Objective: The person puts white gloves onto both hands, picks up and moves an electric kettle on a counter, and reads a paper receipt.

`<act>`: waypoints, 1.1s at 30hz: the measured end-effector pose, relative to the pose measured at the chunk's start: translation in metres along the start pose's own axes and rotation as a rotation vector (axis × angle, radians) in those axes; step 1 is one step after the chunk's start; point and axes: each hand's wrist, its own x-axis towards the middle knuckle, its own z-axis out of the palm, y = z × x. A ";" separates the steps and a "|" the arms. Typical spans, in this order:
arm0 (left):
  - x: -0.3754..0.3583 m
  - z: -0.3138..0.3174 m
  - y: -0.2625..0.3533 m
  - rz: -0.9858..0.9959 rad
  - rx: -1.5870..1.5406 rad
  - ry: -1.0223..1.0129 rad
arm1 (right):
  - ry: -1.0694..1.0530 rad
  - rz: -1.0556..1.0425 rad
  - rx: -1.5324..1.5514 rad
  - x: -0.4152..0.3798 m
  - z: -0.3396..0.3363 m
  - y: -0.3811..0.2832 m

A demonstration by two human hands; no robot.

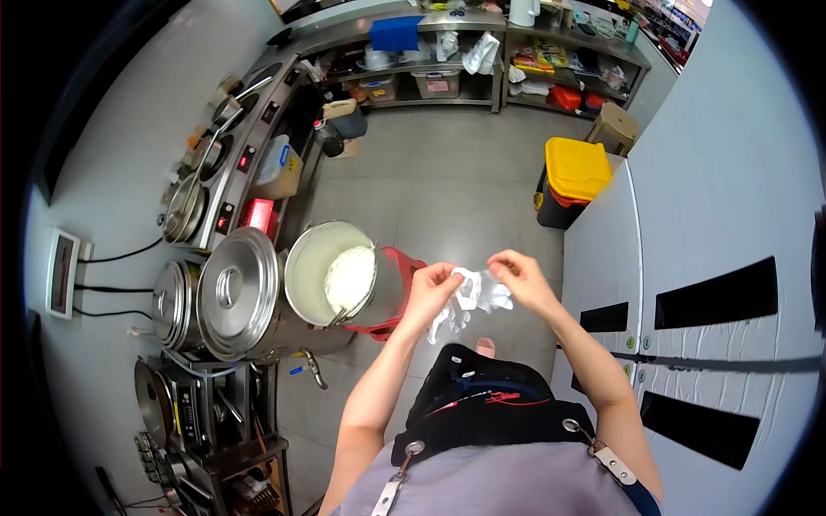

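In front of my apron [482, 391], both hands are closed on thin white gloves [483, 291]. My left hand [433, 292] pinches them between thumb and fingers, and part of the white material hangs below it. On the other side, my right hand [523, 279] pinches the upper right edge. Left of my hands stands a tall metal bucket [301, 267] with a white, light-coloured mass [351, 279] inside. A red plastic bag or stool [400, 267] shows behind it, partly hidden.
Lidded steel pots [241, 292] stand at left, near a tap [314, 370]. Burners with pans [185, 211] line the left wall. White refrigerator doors [714, 198] rise at right, beside a yellow-lidded bin [578, 168]. Steel shelves [430, 103] run along the back.
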 end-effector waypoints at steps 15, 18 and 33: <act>0.200 0.004 -0.061 -0.041 0.121 0.381 | 0.008 -0.619 -0.931 0.143 -0.026 0.066; 0.222 0.010 -0.050 0.077 0.278 0.349 | -0.005 -0.494 -1.055 0.176 -0.036 0.078; 0.404 0.009 -0.001 0.376 0.618 0.070 | 0.455 0.841 0.995 0.369 -0.089 0.148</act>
